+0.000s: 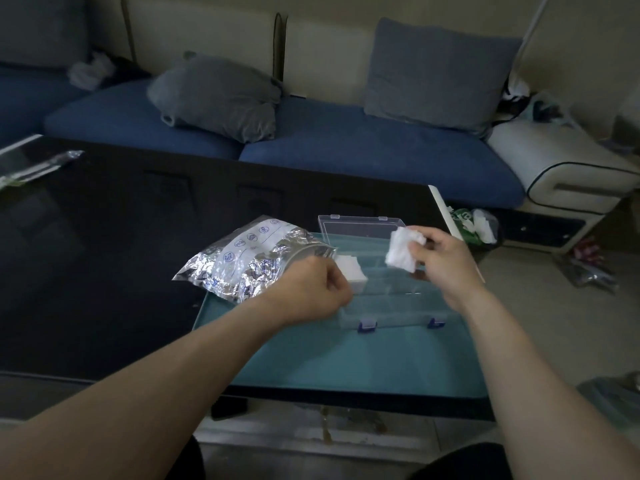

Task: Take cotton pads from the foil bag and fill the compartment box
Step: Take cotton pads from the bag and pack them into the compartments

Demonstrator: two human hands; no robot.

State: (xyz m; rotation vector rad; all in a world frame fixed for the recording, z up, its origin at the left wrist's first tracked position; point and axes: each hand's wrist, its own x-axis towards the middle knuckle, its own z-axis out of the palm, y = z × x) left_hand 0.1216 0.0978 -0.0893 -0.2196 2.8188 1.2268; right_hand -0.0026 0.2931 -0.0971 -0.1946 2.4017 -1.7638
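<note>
Dark glossy table [104, 254], teal mat [346, 358] on its right part. On the mat: clear box [388, 299], lid open; crinkled foil bag [249, 265] half on mat, half on table. Foil wrapper [38, 168] at far left corner.

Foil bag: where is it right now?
Head view: the foil bag lies left of the clear compartment box, half on the teal mat, just beyond the left hand.

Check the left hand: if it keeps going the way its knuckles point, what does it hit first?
Probably the stack of pads in the box. The left hand points up and right and already seems to touch that stack at its fingers. Depth is unclear from one view, so it may be just above it.
</note>
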